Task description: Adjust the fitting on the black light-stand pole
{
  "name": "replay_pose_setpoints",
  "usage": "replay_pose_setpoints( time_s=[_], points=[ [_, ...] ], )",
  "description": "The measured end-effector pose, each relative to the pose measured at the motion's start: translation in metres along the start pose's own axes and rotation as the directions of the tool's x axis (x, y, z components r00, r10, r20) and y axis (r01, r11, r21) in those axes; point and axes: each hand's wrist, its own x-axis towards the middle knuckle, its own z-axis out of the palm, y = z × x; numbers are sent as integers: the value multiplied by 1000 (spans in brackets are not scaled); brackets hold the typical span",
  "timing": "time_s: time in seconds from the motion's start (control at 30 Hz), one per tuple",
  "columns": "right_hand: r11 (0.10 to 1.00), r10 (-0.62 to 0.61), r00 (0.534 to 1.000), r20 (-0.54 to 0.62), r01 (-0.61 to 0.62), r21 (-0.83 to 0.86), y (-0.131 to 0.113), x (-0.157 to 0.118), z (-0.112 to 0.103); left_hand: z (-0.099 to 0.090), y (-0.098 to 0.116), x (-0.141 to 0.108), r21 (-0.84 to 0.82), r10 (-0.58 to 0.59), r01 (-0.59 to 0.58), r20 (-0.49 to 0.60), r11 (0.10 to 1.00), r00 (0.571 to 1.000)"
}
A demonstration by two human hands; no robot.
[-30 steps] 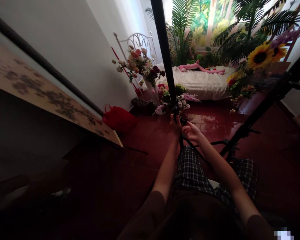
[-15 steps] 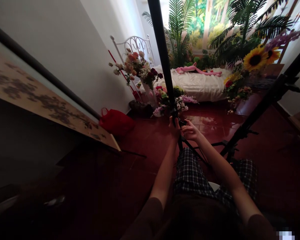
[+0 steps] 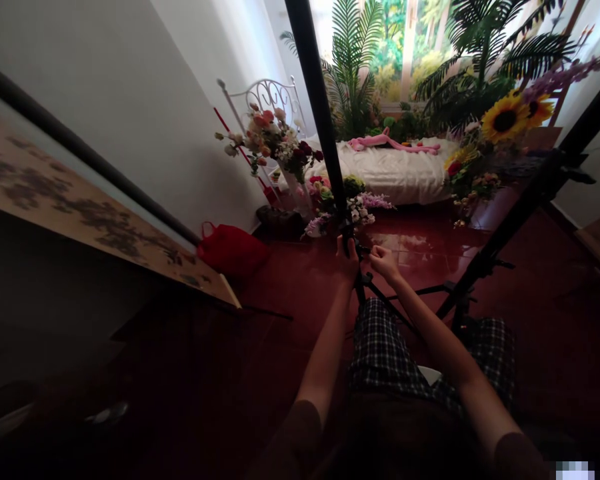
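Observation:
A black stand (image 3: 322, 107) rises in front of me and leans toward the upper left. My left hand (image 3: 347, 259) is wrapped round its pole, at a dark joint low on the stand. Just to the right, my right hand (image 3: 383, 261) is closed in a pinch on a small black knob (image 3: 364, 251) that sticks out from the pole's side. The fingers partly cover the knob. Below both hands, the stand's thin legs (image 3: 387, 301) spread near my knees.
A second black stand (image 3: 510, 223) slants up on the right. Flower bunches (image 3: 280, 143) stand ahead, by a white-covered bed (image 3: 395, 173) with a pink plush toy (image 3: 380, 141). On the left are a red bag (image 3: 233, 250) and a hanging painted scroll (image 3: 100, 220).
My right hand's fingers have curled in from a looser, more spread pose and turned at the knob. My left hand stays on the pole. The view has shifted slightly.

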Motion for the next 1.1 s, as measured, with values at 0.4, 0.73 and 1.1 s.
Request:
replay_pose_setpoints(
  time_s=[0.4,0.73,1.1],
  points=[
    [691,-433,869,237,489,-532,-3,-22,-32,-8,35,56,-161,214,-204,44,966,976],
    [585,-434,843,317,532,-612,-2,-31,-30,-1,85,95,-348,257,-230,33,909,966],
    [549,-403,845,351,530,-646,6,-24,-32,2,79,98,-369,241,-212,36,905,970]
  ],
)
